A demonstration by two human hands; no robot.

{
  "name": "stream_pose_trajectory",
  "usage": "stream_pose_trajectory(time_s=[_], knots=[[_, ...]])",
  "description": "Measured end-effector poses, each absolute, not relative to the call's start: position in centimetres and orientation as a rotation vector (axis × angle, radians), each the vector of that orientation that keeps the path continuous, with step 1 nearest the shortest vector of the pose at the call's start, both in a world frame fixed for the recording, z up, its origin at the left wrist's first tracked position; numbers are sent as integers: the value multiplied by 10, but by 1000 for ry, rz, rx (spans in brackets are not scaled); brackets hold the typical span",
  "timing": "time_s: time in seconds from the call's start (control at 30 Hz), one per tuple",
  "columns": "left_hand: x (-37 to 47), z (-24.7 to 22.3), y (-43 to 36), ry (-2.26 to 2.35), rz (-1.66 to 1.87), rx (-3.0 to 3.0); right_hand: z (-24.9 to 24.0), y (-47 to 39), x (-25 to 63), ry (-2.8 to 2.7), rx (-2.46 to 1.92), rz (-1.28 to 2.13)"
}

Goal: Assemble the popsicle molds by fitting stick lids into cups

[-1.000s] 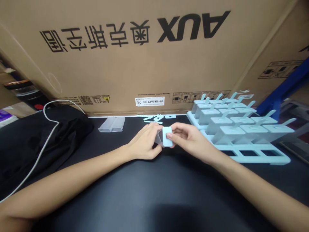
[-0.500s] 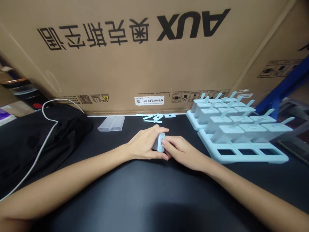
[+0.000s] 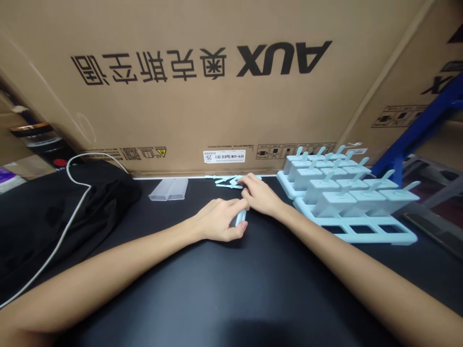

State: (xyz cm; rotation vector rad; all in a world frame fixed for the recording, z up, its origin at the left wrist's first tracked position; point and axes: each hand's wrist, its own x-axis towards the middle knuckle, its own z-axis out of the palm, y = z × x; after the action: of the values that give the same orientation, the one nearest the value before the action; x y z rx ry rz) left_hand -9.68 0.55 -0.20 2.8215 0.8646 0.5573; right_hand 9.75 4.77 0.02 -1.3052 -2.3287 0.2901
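Observation:
My left hand [image 3: 222, 219] is wrapped around a popsicle mold [image 3: 240, 218], lying on its side with its light-blue lid facing right; most of its body is hidden by the fingers. My right hand [image 3: 261, 193] reaches over a small pile of light-blue popsicle sticks [image 3: 228, 185] and lids, fingertips at the pile's right end. Its index finger and thumb are apart, and nothing held shows between them. Two translucent mold cups [image 3: 169, 189] lie side by side to the left of the pile.
On the right, light-blue racks [image 3: 356, 236] bear several lidded molds [image 3: 336, 203] with upright sticks. A large cardboard box [image 3: 202, 111] stands behind the black table. At left are a black cloth [image 3: 83, 202], a white cable [image 3: 77, 212] and a dark bottle [image 3: 45, 144].
My right hand has left the mold's lid and moved forward to the stick pile. My left hand still grips the mold. The view has tilted up slightly.

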Motion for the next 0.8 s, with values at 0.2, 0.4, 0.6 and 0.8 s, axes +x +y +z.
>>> stream_pose_trajectory(time_s=[0.2,0.4,0.6,0.8], knots=[[-98,-3,9,705,557,2746,8,44,93,-2508,-1380,218],[-102,-5,12,799,629,2484,23,32,110,-2508,-1494,336],[-103,-6,17,703,896,2405,49,18,134,-2487,-1542,528],[-102,-10,23,765,949,2299,88,-4,152,-2226,-1353,587]])
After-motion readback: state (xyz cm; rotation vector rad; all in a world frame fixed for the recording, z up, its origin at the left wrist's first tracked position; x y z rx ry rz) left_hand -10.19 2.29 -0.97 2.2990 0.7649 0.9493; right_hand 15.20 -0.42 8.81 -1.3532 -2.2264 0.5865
